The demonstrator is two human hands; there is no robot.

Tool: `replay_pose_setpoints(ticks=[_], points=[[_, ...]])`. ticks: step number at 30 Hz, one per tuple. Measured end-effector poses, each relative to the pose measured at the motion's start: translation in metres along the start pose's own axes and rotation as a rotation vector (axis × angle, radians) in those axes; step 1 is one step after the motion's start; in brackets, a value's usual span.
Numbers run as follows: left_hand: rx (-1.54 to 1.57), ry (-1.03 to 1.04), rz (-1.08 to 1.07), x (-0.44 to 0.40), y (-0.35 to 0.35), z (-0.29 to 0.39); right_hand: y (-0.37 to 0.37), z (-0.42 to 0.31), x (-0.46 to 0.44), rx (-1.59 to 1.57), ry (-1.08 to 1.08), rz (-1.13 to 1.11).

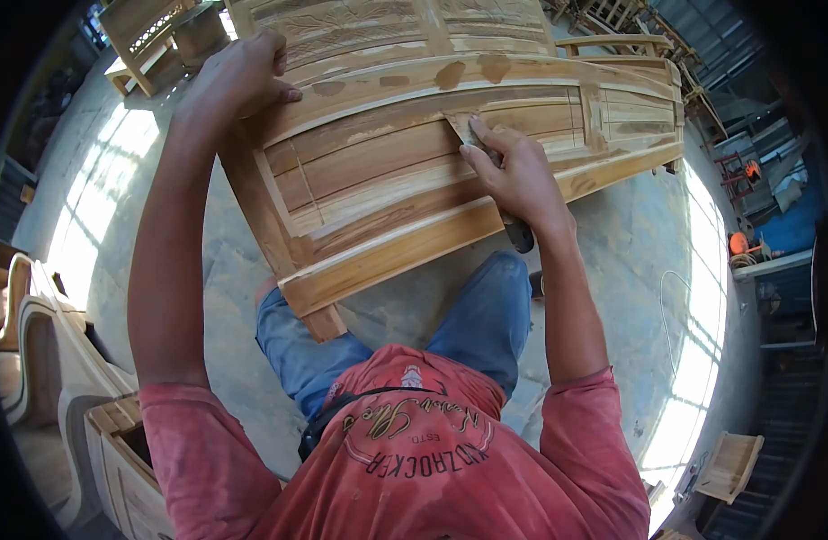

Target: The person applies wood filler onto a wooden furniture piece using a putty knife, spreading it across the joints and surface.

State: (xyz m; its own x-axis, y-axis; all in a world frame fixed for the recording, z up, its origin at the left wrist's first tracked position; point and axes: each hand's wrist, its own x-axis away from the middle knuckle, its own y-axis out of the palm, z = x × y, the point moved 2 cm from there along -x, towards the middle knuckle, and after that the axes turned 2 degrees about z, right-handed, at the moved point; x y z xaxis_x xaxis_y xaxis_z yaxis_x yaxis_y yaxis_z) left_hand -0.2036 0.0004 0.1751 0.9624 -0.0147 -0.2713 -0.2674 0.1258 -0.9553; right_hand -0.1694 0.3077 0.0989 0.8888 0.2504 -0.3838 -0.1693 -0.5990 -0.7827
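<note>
A wooden furniture panel (369, 166), framed with rails and posts, leans across in front of my knees. Brown filler patches (449, 76) mark its top rail. My right hand (519, 175) is closed around a putty knife (466, 135); its blade lies against the panel's upper boards and its dark handle sticks out below my palm. At the left end of the top rail, my left hand (243, 72) is bent over with curled fingers and the thumb near the wood. What those fingers hold, if anything, is hidden.
Behind the panel stands a carved wooden piece (342, 31). A wooden chair (139, 40) is at the upper left, and curved furniture parts (45, 360) stand at the lower left. On the right are a small wooden stool (729, 466) and a thin cable (667, 315) on the concrete floor.
</note>
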Motion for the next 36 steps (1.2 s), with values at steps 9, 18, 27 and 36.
replay_pose_setpoints(ticks=[9, 18, 27, 36], points=[[-0.002, -0.034, -0.026, -0.003, 0.004, 0.001, 0.014, 0.007, 0.008, 0.062, -0.079, 0.139], [-0.016, 0.023, -0.009, -0.001, 0.01, -0.008, 0.01, -0.012, -0.011, -0.059, 0.32, -0.13], [-0.034, 0.05, 0.036, -0.002, 0.009, -0.005, 0.0, -0.011, -0.004, -0.185, 0.156, 0.042], [-0.023, 0.024, 0.012, 0.0, 0.006, 0.001, 0.008, -0.015, 0.011, -0.03, 0.037, -0.047]])
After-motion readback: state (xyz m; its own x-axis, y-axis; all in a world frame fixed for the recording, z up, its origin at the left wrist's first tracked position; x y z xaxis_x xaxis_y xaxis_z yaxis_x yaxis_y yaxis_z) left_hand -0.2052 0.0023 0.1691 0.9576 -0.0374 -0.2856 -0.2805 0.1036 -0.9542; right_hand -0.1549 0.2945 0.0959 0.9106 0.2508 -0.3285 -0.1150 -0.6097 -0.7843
